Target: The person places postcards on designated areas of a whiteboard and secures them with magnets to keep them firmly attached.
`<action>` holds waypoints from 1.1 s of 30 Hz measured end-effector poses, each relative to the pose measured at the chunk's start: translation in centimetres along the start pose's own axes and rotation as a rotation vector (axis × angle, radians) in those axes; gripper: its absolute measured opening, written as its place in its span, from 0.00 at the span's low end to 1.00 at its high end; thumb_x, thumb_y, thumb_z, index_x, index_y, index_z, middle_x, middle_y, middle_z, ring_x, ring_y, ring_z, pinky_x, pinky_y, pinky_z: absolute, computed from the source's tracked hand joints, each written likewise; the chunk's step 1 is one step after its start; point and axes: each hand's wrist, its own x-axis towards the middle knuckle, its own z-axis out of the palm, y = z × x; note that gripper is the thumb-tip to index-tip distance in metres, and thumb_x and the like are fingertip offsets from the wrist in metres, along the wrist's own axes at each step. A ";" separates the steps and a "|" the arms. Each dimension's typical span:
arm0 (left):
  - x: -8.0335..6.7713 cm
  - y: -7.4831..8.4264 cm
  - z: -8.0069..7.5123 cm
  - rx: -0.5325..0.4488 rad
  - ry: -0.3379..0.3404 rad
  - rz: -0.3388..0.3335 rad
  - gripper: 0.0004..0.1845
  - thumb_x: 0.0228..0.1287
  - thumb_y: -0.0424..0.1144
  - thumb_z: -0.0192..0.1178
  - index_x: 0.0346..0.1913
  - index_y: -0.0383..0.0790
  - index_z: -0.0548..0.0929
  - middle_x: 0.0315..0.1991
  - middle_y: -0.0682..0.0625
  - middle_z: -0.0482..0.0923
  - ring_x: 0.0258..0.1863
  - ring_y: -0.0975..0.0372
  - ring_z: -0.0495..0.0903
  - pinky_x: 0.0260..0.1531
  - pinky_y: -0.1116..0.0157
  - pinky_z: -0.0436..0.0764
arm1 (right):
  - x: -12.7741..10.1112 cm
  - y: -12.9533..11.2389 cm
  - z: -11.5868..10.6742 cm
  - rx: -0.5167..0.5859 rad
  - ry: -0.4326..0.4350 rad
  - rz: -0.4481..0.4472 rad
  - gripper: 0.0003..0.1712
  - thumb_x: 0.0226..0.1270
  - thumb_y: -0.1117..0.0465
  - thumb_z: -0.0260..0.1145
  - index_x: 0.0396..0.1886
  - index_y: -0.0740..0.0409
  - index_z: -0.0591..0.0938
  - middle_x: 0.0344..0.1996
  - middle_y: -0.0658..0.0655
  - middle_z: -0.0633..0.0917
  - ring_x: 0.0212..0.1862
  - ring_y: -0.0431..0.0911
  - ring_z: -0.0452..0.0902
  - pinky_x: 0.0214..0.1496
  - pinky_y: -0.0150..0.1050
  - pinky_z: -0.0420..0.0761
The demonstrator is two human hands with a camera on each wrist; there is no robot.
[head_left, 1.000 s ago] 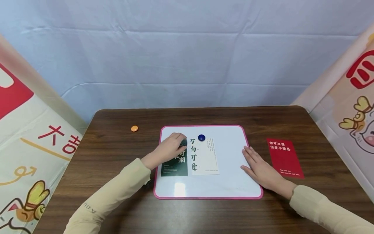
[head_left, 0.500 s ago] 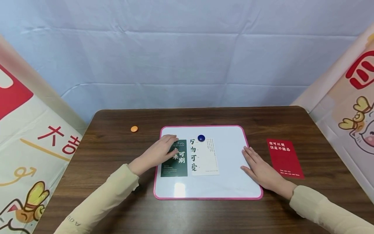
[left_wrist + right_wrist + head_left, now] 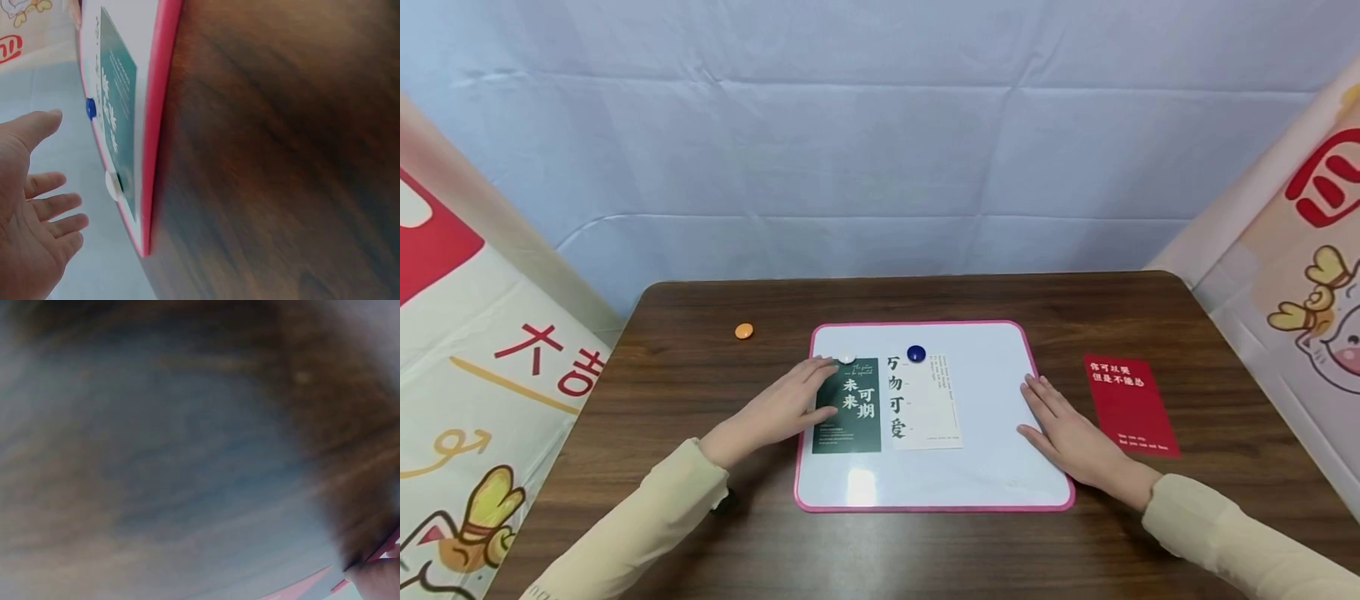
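Resting your left hand [image 3: 786, 406] flat, fingers [image 3: 820, 371] straight, on dark green paper card [image 3: 848, 406], pinned by small white round magnet [image 3: 847, 358] on pink-rimmed whiteboard [image 3: 1000, 500]. Card likely thin, light, bendy: lifting by free edge advisable. Right hand [image 3: 1067, 433] lying flat, fingers apart.

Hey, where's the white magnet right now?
In the head view, the white magnet sits on the top edge of the green card, at the whiteboard's left side, just beyond the left hand fingertips.
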 end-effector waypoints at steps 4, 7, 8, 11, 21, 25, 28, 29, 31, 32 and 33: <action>-0.8 -0.4 0.0 -0.021 -0.017 -0.003 0.37 0.56 0.52 0.62 0.64 0.35 0.65 0.65 0.42 0.61 0.66 0.52 0.58 0.61 0.55 0.61 | 0.0 0.0 0.0 -0.003 -0.004 0.000 0.49 0.59 0.37 0.56 0.70 0.61 0.52 0.69 0.63 0.53 0.69 0.58 0.45 0.60 0.54 0.65; -1.4 -0.6 0.1 -0.033 -0.032 0.002 0.40 0.55 0.53 0.62 0.65 0.34 0.62 0.66 0.42 0.59 0.66 0.52 0.57 0.62 0.56 0.61 | 0.0 0.0 0.0 -0.008 -0.001 0.000 0.49 0.59 0.37 0.56 0.70 0.61 0.52 0.69 0.63 0.53 0.69 0.58 0.45 0.60 0.54 0.65; -1.5 -0.6 0.2 -0.039 -0.038 0.003 0.41 0.54 0.54 0.62 0.65 0.34 0.61 0.67 0.42 0.58 0.66 0.52 0.56 0.62 0.56 0.61 | 0.0 0.0 0.0 -0.010 0.003 -0.001 0.49 0.59 0.37 0.56 0.70 0.61 0.52 0.69 0.63 0.54 0.69 0.58 0.45 0.59 0.54 0.65; -2.0 -0.8 0.4 -0.045 -0.058 0.004 0.44 0.54 0.56 0.62 0.67 0.33 0.58 0.68 0.40 0.54 0.67 0.51 0.53 0.62 0.55 0.60 | 0.0 0.0 0.0 -0.012 0.018 -0.008 0.49 0.59 0.37 0.57 0.70 0.62 0.53 0.69 0.64 0.54 0.69 0.59 0.46 0.59 0.55 0.66; -3.4 -1.1 1.1 -0.035 -0.179 -0.028 0.53 0.51 0.66 0.57 0.69 0.32 0.51 0.71 0.41 0.46 0.70 0.52 0.44 0.65 0.55 0.52 | 0.1 0.0 -0.2 -0.002 0.009 -0.004 0.49 0.59 0.37 0.57 0.70 0.61 0.53 0.69 0.63 0.54 0.69 0.59 0.45 0.59 0.54 0.65; -3.7 -1.2 1.2 -0.039 -0.203 -0.020 0.55 0.50 0.68 0.56 0.70 0.33 0.49 0.71 0.42 0.44 0.70 0.53 0.42 0.65 0.56 0.51 | 0.1 0.0 -0.2 0.001 0.023 -0.015 0.49 0.58 0.37 0.57 0.70 0.61 0.54 0.69 0.63 0.55 0.69 0.59 0.46 0.58 0.54 0.66; -3.7 -1.2 1.4 -0.037 -0.217 -0.016 0.55 0.50 0.69 0.55 0.70 0.33 0.49 0.72 0.42 0.43 0.70 0.53 0.41 0.65 0.56 0.52 | 0.1 0.1 -0.3 0.007 0.024 -0.019 0.49 0.58 0.37 0.58 0.70 0.61 0.54 0.69 0.63 0.55 0.69 0.59 0.47 0.57 0.54 0.68; -3.7 -1.2 1.5 -0.036 -0.222 -0.017 0.55 0.49 0.69 0.54 0.70 0.34 0.49 0.72 0.43 0.43 0.70 0.54 0.41 0.65 0.57 0.52 | 0.1 0.0 -0.4 0.010 0.024 -0.018 0.49 0.58 0.37 0.58 0.70 0.61 0.55 0.69 0.63 0.55 0.69 0.59 0.47 0.57 0.53 0.68; -3.7 -1.3 1.7 -0.035 -0.231 -0.021 0.56 0.49 0.70 0.54 0.70 0.34 0.48 0.72 0.43 0.42 0.71 0.54 0.40 0.65 0.57 0.52 | 0.1 0.0 -0.6 0.020 0.018 -0.021 0.49 0.58 0.37 0.59 0.69 0.62 0.56 0.68 0.63 0.56 0.68 0.60 0.48 0.57 0.54 0.68; -3.7 -1.3 1.7 -0.035 -0.236 -0.024 0.56 0.48 0.71 0.53 0.70 0.34 0.48 0.72 0.43 0.41 0.71 0.54 0.40 0.65 0.57 0.53 | 0.2 0.0 -0.7 0.022 0.016 -0.025 0.49 0.57 0.37 0.59 0.69 0.62 0.57 0.68 0.64 0.57 0.68 0.60 0.49 0.56 0.54 0.69; -3.7 -1.3 1.8 -0.037 -0.243 -0.027 0.57 0.48 0.71 0.53 0.70 0.34 0.48 0.72 0.43 0.40 0.71 0.54 0.40 0.65 0.57 0.53 | 0.3 0.0 -0.8 0.024 0.016 -0.026 0.48 0.57 0.38 0.60 0.68 0.62 0.58 0.67 0.64 0.58 0.68 0.60 0.50 0.56 0.54 0.69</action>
